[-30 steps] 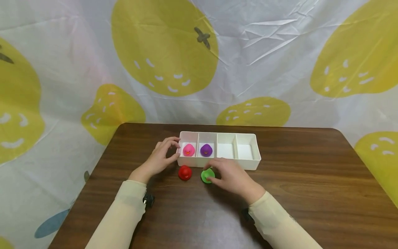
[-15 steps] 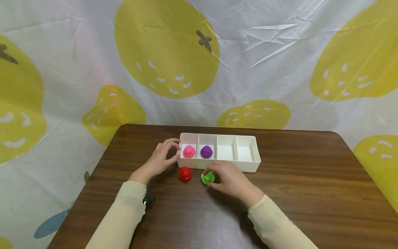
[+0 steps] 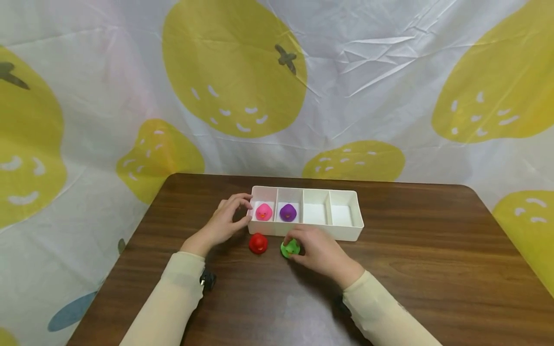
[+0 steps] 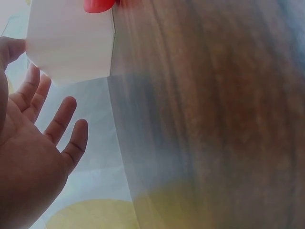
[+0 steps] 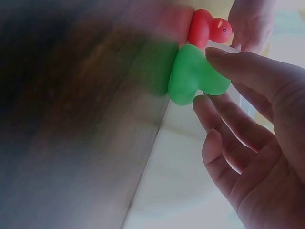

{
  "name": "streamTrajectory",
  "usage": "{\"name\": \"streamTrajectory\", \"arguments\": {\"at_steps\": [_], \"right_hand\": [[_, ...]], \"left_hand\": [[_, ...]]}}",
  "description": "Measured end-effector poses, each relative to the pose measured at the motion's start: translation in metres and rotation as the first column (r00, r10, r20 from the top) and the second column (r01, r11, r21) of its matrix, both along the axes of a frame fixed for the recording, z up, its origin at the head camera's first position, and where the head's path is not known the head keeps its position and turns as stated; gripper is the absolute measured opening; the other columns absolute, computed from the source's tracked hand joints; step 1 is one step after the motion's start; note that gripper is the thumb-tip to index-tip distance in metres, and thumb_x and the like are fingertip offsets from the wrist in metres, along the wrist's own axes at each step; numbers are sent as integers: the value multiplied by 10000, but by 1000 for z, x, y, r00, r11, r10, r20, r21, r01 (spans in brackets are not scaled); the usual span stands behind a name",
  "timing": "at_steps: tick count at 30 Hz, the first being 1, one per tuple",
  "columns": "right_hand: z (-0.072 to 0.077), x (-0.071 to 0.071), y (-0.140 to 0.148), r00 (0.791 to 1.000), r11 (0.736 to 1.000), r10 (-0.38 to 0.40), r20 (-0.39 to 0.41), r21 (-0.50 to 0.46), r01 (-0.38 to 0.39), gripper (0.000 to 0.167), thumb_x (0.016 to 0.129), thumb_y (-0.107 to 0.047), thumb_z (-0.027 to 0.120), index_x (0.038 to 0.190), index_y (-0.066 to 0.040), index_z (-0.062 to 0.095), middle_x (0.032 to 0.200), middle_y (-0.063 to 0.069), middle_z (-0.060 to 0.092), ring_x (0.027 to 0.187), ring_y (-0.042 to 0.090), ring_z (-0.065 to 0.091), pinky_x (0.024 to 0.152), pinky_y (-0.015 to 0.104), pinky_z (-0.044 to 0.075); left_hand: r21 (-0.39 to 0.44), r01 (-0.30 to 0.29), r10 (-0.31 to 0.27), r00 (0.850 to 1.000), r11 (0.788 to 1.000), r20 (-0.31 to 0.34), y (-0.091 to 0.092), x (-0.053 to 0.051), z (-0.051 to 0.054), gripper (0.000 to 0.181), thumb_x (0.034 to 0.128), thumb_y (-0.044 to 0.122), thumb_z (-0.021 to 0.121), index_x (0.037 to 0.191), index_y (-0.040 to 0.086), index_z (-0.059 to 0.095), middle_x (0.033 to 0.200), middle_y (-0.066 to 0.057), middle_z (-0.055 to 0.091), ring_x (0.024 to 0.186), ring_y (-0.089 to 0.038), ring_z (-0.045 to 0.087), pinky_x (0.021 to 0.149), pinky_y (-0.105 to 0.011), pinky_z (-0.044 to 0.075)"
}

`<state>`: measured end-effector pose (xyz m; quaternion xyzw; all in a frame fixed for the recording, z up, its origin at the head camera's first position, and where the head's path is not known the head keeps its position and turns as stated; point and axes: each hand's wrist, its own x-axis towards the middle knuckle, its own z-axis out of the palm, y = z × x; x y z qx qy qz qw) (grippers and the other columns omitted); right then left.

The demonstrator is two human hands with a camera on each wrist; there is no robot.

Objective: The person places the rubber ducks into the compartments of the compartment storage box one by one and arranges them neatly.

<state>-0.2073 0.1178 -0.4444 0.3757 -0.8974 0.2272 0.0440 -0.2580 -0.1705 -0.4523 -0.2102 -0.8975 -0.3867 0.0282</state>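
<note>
And here the green duck (image 3: 290,249) is sitting on the worktop (image 3: 433,264), in front of the white tray (image 3: 346,233), its beak pointing back towards the person. It's standing upright, base down, head up; from above it's looking nearly round, so a long axis is hard to call.

The right hand (image 3: 322,251) is coming at it from the right, and the grip is narrow: thumb (image 5: 233,67) and a fingertip (image 5: 202,106) are pinching the green duck between them while the other fingers are curving loosely nearby. That hand is covering part of the duck's right side from overhead.

Just to the left, the red duck (image 3: 258,244) is sitting close by, beak also turned towards the person. Directly behind the green duck, the tray's front wall is standing between it and the compartments. Inside, the pink duck (image 3: 263,212) is occupying the leftmost compartment, the purple duck (image 3: 287,213) the next one along, both facing forward.

Over at the tray's left end, the left hand (image 3: 220,225) is resting thumb and fingertips against it, its grip wide. Cream sleeves (image 3: 170,293) are covering both forearms, and a fruit-printed cloth (image 3: 368,120) is hanging behind everything.
</note>
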Motion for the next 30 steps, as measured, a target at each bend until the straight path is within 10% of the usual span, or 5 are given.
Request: {"name": "streamTrajectory", "arguments": {"at_steps": [30], "right_hand": [[25, 5, 2, 994, 999, -51, -99, -22, 49, 251, 808, -168, 863, 1021, -180, 732, 1002, -44, 732, 915, 159, 676, 830, 334, 573]], "left_hand": [[10, 2, -1, 1000, 1000, -16, 0, 1, -1, 230, 967, 150, 691, 1168, 89, 595, 1530, -91, 501, 1270, -377, 476, 1069, -564, 386]]}}
